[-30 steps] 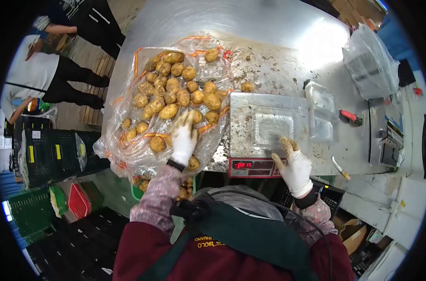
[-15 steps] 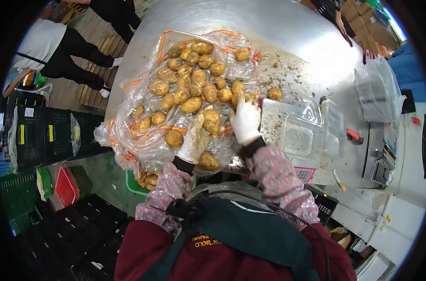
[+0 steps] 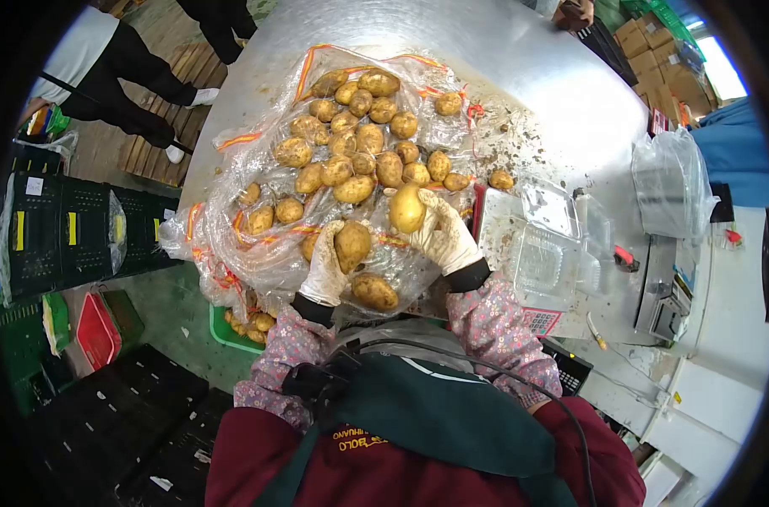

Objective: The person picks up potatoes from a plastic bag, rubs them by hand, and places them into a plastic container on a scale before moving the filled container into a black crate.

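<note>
Potatoes [image 3: 353,247] are in both my hands, the fingers of my left hand [image 3: 324,272] closed on one and those of my right hand [image 3: 449,241] on a paler one; I judge the step is picking up, and the next move calls for firm grips. Just beyond my fingertips, more lie on clear plastic [image 3: 270,253] over the metal table [image 3: 486,34], a scale [image 3: 539,321] sits to their right, and far to their left a person [image 3: 148,63] stands near a wooden pallet [image 3: 144,160].

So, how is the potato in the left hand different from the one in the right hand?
The left potato looks browner, the right potato paler and yellower. The left potato is nearer the green apron, the right potato farther from it. Both are held, by the left hand and right hand.
</note>
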Motion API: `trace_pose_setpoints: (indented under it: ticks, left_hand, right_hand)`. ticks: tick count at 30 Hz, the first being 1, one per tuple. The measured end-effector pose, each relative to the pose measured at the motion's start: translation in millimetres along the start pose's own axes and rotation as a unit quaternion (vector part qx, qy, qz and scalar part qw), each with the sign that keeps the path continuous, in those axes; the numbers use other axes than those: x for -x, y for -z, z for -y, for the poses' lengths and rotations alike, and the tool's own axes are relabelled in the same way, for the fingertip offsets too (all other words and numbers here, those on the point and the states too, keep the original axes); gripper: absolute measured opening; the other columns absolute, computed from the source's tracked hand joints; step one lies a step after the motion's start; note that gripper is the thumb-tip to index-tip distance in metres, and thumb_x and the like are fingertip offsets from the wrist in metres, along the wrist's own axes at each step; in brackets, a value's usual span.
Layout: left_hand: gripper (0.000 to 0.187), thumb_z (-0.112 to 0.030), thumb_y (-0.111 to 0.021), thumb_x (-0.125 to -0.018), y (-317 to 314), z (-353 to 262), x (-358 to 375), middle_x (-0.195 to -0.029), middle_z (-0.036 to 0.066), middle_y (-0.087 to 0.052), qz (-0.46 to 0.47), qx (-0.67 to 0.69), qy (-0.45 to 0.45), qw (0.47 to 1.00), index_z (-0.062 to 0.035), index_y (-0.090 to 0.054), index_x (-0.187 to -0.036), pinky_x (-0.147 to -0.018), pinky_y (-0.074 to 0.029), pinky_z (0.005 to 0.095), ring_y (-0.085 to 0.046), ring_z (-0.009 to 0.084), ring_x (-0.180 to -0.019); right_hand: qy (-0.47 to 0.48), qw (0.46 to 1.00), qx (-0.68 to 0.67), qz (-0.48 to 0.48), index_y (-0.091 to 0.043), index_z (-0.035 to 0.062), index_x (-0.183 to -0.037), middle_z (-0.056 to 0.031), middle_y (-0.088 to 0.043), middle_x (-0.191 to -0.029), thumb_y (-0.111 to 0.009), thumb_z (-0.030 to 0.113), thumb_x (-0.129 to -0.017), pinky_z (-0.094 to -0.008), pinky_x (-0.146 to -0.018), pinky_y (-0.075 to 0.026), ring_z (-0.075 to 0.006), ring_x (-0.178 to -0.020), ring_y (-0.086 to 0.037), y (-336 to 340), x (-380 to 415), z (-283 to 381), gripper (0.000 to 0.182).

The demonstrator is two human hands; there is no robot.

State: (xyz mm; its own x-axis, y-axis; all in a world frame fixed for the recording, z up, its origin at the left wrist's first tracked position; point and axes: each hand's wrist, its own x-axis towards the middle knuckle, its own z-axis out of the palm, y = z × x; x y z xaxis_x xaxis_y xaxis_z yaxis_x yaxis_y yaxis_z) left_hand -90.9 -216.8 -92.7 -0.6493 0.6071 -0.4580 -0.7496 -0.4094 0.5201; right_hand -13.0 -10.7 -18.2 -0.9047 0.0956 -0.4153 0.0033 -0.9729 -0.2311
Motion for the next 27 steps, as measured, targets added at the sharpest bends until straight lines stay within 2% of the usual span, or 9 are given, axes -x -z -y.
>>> trace_pose_setpoints:
  ticks: [5,7,9,11,16,19,23,25,27]
  left_hand:
    - [0.035,-0.027,-0.052,-0.100,-41,-43,5,-0.113,0.008,-0.066,0.097,-0.188,0.027,0.977,-0.0002,-0.061,-0.120,-0.090,-0.052,0.0320,-0.064,0.0168,-0.099]
    - [0.033,-0.022,-0.058,-0.096,-68,-52,9,-0.112,0.008,-0.067,0.116,-0.240,0.002,0.964,0.0009,-0.063,-0.120,-0.088,-0.052,0.0302,-0.063,0.0143,-0.099]
    - [0.032,-0.017,-0.065,-0.093,-82,-52,7,-0.111,0.007,-0.068,0.136,-0.292,-0.025,0.946,0.0020,-0.064,-0.119,-0.087,-0.052,0.0284,-0.062,0.0118,-0.098]
    - [0.032,-0.007,-0.068,-0.090,-88,-49,5,-0.112,0.006,-0.067,0.182,-0.391,-0.054,0.901,0.0032,-0.063,-0.120,-0.084,-0.051,0.0241,-0.060,0.0093,-0.096]
    - [0.028,-0.010,-0.072,-0.088,-95,-38,2,-0.104,0.005,-0.069,0.168,-0.413,-0.033,0.895,0.0041,-0.066,-0.112,-0.081,-0.052,0.0251,-0.062,0.0100,-0.091]
    - [0.025,-0.011,-0.073,-0.087,-96,-26,-1,-0.098,0.005,-0.070,0.156,-0.425,-0.065,0.889,0.0035,-0.068,-0.107,-0.077,-0.052,0.0255,-0.062,0.0100,-0.088]
    - [0.016,-0.009,-0.070,-0.087,-106,-19,0,-0.087,0.008,-0.073,0.085,-0.525,-0.095,0.842,0.0048,-0.071,-0.094,-0.075,-0.052,0.0279,-0.065,0.0109,-0.082]
    - [0.014,-0.010,-0.069,-0.086,-94,-10,-14,-0.087,0.008,-0.073,0.103,-0.489,-0.146,0.854,0.0028,-0.072,-0.092,-0.074,-0.052,0.0272,-0.065,0.0115,-0.080]
    - [0.025,-0.016,-0.072,-0.088,-80,-4,-27,-0.095,0.007,-0.071,0.049,-0.550,-0.241,0.798,0.0022,-0.066,-0.104,-0.073,-0.052,0.0259,-0.065,0.0131,-0.082]
  right_hand:
    - [0.010,0.973,0.231,0.024,-0.045,-0.0031,-0.138,-0.0122,-0.060,-0.127,-0.066,0.009,-0.090,-0.0422,-0.097,-0.051,-0.0256,-0.115,-0.060,-9,17,2,0.054]
    - [0.133,0.842,0.523,0.005,-0.036,-0.0053,-0.145,-0.0116,-0.058,-0.131,-0.076,0.011,-0.083,-0.0353,-0.100,-0.048,-0.0255,-0.117,-0.059,-13,23,0,0.076]
    - [0.188,0.789,0.584,-0.013,-0.031,-0.0036,-0.148,-0.0160,-0.057,-0.133,-0.084,0.014,-0.074,-0.0317,-0.101,-0.045,-0.0258,-0.120,-0.058,-7,23,-4,0.092]
    - [0.247,0.681,0.689,-0.022,-0.031,0.0046,-0.151,-0.0078,-0.060,-0.127,-0.081,0.005,-0.075,-0.0297,-0.094,-0.049,-0.0122,-0.109,-0.057,-11,35,-5,0.091]
    - [0.218,0.557,0.800,-0.055,-0.026,0.0067,-0.152,-0.0253,-0.063,-0.108,-0.083,0.016,-0.071,-0.0372,-0.087,-0.051,-0.0352,-0.100,-0.065,-27,56,1,0.100]
    - [0.266,0.536,0.800,-0.049,-0.025,0.0073,-0.153,-0.0242,-0.064,-0.106,-0.083,0.016,-0.070,-0.0382,-0.086,-0.052,-0.0358,-0.098,-0.065,-28,67,2,0.101]
    - [0.286,0.576,0.765,-0.028,-0.024,0.0059,-0.153,-0.0218,-0.063,-0.112,-0.081,0.016,-0.074,-0.0347,-0.092,-0.050,-0.0317,-0.103,-0.064,-33,86,1,0.098]
    - [0.225,0.836,0.499,-0.033,-0.034,-0.0021,-0.146,-0.0185,-0.058,-0.129,-0.073,0.016,-0.086,-0.0366,-0.101,-0.049,-0.0291,-0.116,-0.060,-37,92,6,0.074]
    - [0.188,0.975,0.117,0.005,-0.039,-0.0045,-0.140,-0.0188,-0.061,-0.122,-0.067,0.017,-0.089,-0.0377,-0.095,-0.053,-0.0280,-0.112,-0.062,-30,91,22,0.062]
